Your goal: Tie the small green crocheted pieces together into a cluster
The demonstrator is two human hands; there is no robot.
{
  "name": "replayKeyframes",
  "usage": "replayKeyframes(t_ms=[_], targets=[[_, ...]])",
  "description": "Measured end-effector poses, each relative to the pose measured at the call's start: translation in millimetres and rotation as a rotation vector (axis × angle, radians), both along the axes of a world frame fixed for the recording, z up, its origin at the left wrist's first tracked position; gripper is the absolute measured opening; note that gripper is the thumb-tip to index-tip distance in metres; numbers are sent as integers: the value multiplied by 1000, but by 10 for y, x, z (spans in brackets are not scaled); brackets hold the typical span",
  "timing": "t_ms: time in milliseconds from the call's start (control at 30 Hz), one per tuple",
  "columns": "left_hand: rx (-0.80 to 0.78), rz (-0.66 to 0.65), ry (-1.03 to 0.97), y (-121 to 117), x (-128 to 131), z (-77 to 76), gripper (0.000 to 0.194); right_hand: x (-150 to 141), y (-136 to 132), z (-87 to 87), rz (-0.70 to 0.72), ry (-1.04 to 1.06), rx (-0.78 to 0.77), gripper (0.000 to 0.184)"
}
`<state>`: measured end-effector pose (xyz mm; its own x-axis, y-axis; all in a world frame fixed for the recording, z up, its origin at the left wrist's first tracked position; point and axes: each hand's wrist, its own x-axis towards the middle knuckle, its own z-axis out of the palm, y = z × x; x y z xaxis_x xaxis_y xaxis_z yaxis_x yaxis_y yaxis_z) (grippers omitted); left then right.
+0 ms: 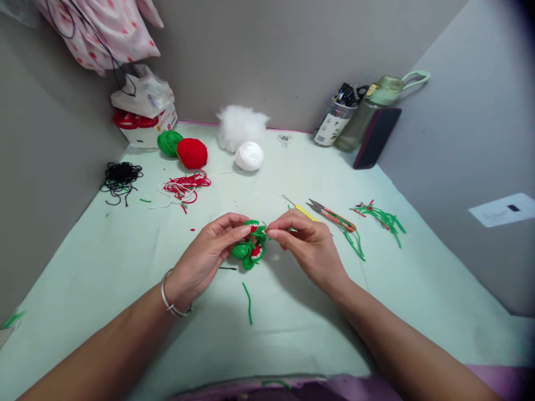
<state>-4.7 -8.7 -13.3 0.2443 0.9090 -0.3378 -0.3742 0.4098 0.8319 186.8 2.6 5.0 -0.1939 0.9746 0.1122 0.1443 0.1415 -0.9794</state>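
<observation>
A small green and red crochet piece (249, 249) is held just above the pale green tabletop (125, 262). My left hand (209, 253) pinches its top left edge between thumb and fingers; a metal bangle circles that wrist. My right hand (307, 242) is pinched closed at the piece's upper right, apparently on a thin needle or thread end too small to name. A short green yarn strand (248, 302) lies on the table below the piece.
Green (169, 142), red (192, 153) and white (249, 156) yarn balls and white stuffing (241, 125) sit at the back. Yellow-handled hook (301, 209), snips (332, 214) and green scraps (382, 218) lie right. Black yarn (120, 177), jar (334, 122), bottle (371, 108), phone (376, 138) nearby.
</observation>
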Motion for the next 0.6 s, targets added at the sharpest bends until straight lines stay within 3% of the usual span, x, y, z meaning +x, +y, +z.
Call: replayKeyframes(t_ms=[367,600], targets=[[5,56,32,15,2,-42,23,-8,-2,7,229,72,-362,27],[46,108,71,9,44,-54,23,-34,-20,-85,265,187,-502,26]])
